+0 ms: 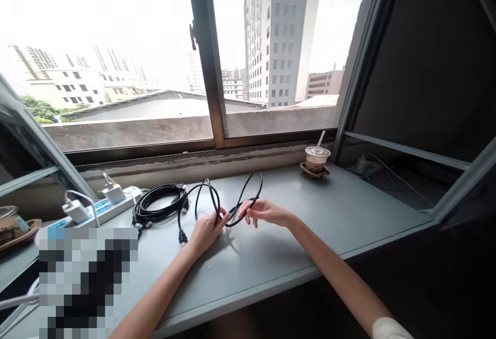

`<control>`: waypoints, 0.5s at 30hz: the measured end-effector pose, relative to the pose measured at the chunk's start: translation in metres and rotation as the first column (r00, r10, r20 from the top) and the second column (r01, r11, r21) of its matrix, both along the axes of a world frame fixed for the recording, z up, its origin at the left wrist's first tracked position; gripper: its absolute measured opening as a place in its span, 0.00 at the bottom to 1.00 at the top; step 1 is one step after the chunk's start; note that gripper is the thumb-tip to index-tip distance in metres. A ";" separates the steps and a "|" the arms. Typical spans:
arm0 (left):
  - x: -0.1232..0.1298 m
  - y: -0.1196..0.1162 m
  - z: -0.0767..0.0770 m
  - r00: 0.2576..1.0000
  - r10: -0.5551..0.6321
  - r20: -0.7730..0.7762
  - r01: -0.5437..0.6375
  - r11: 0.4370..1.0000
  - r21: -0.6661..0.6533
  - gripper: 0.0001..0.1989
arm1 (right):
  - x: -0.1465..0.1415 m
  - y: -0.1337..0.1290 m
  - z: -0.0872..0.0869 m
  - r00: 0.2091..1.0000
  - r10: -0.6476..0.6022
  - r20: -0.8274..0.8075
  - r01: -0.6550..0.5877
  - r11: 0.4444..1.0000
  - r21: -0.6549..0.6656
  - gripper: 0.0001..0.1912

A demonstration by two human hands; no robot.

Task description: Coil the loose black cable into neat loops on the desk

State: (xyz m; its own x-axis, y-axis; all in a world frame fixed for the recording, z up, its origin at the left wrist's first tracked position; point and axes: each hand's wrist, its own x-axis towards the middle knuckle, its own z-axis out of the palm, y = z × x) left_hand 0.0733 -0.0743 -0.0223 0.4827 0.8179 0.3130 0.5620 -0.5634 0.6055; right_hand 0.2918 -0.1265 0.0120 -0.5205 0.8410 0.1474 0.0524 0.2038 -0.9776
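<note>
A black cable (217, 194) rises in loose loops above the grey desk, between and around my two hands. My left hand (206, 231) is closed on it near the desk's middle. To the right, my right hand (267, 212) has its thumb and forefinger pinched on the same cable, with the other fingers curled loosely below. One connector end (183, 236) hangs down just left of my left hand. Further left, a coiled black cable (160, 203) lies on the desk, with connectors at its edge.
A white power strip (99, 210) with plugged-in chargers stands at the left. At the back right, a lidded cup with a straw (316, 158) sits in a brown holder. The desk's front edge (271, 283) runs below my arms. Metal frames flank the desk.
</note>
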 end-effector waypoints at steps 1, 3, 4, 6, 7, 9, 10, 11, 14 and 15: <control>-0.001 -0.001 -0.001 0.999 0.020 0.031 -0.020 1.000 -0.005 0.13 | 0.000 0.001 0.001 0.993 -0.093 -0.076 0.094 0.995 0.018 0.26; -0.004 -0.002 -0.001 0.991 0.070 0.112 -0.068 0.998 -0.019 0.11 | 0.003 0.004 0.002 0.950 -0.240 -0.198 0.250 0.968 0.022 0.27; -0.006 -0.002 0.000 0.982 0.094 0.161 -0.090 0.995 -0.031 0.11 | 0.007 0.008 0.004 0.930 -0.285 -0.231 0.295 0.955 0.008 0.28; -0.008 -0.001 0.005 0.953 0.134 0.271 -0.119 0.990 -0.072 0.13 | 0.018 0.017 0.012 0.911 -0.334 -0.240 0.339 0.941 -0.023 0.27; -0.009 0.001 0.010 0.932 0.149 0.332 -0.122 0.988 -0.100 0.15 | 0.023 0.022 0.020 0.912 -0.345 -0.223 0.345 0.938 -0.039 0.27; -0.009 0.010 0.027 0.871 0.173 0.461 -0.108 0.981 -0.163 0.20 | 0.031 0.033 0.044 0.917 -0.360 -0.172 0.355 0.933 -0.061 0.24; -0.008 0.017 0.039 0.832 0.185 0.523 -0.093 0.976 -0.196 0.21 | 0.033 0.036 0.060 0.917 -0.368 -0.154 0.364 0.930 -0.059 0.24; -0.008 0.024 0.053 0.791 0.196 0.580 -0.074 0.971 -0.227 0.22 | 0.033 0.038 0.078 0.916 -0.375 -0.143 0.372 0.927 -0.049 0.24; -0.006 0.043 0.103 0.687 0.212 0.695 -0.004 0.957 -0.289 0.22 | 0.026 0.035 0.133 0.889 -0.397 -0.229 0.414 0.910 0.026 0.30; -0.005 0.047 0.121 0.664 0.201 0.721 0.023 0.957 -0.288 0.22 | 0.023 0.032 0.148 0.869 -0.409 -0.278 0.438 0.897 0.051 0.32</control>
